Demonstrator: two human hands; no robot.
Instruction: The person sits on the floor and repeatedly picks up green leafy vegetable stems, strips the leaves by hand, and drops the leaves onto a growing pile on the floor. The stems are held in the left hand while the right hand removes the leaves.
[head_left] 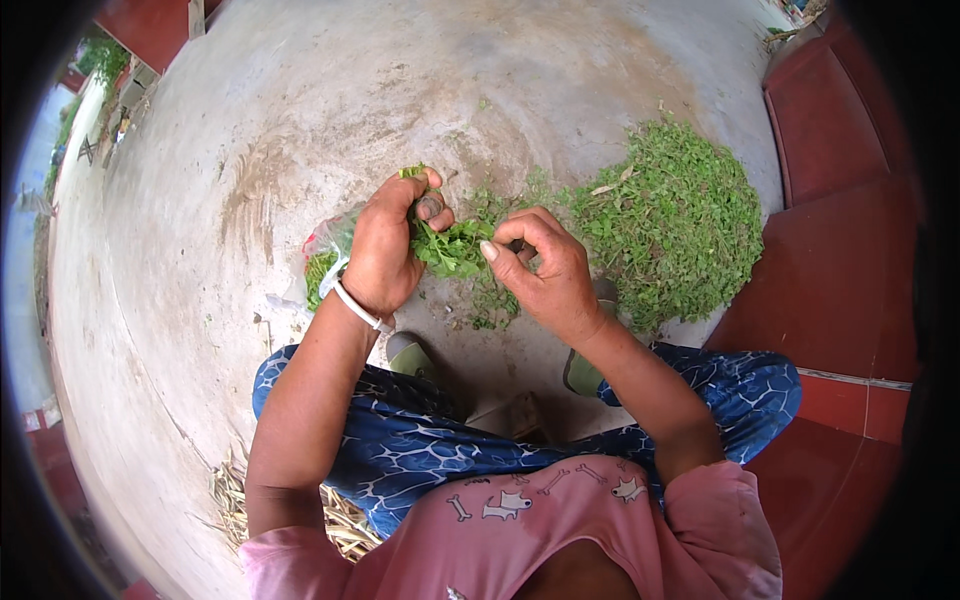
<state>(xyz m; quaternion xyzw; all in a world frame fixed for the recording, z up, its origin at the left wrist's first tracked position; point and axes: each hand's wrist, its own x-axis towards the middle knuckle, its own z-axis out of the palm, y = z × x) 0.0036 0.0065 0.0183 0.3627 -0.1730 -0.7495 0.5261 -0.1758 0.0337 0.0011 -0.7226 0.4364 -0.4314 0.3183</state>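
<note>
Your left hand (395, 240) curls around a bunch of greens (455, 252), fingers bent over the stems. The leafy part spreads from its three o'clock side, and a few bits poke out by the fingertips at twelve. Your right hand (550, 265) sits at the bunch's three o'clock end, thumb and forefinger drawn together right beside the leaves; you cannot tell from this view whether a leaf or stem is pinched there. So the bunch lies between your two hands, at nine o'clock from the right one.

A big heap of greens (680, 215) rests on the floor (340, 110) between two and three o'clock from your right hand. Loose leaves (490, 308) lie scattered below the bunch, toward five o'clock. A clear plastic bag (345, 228) with greens in it stands between eight and nine o'clock from your left hand, partly hidden behind that wrist and its white bracelet (357, 306). Your left shoe (407, 356) is at six.
</note>
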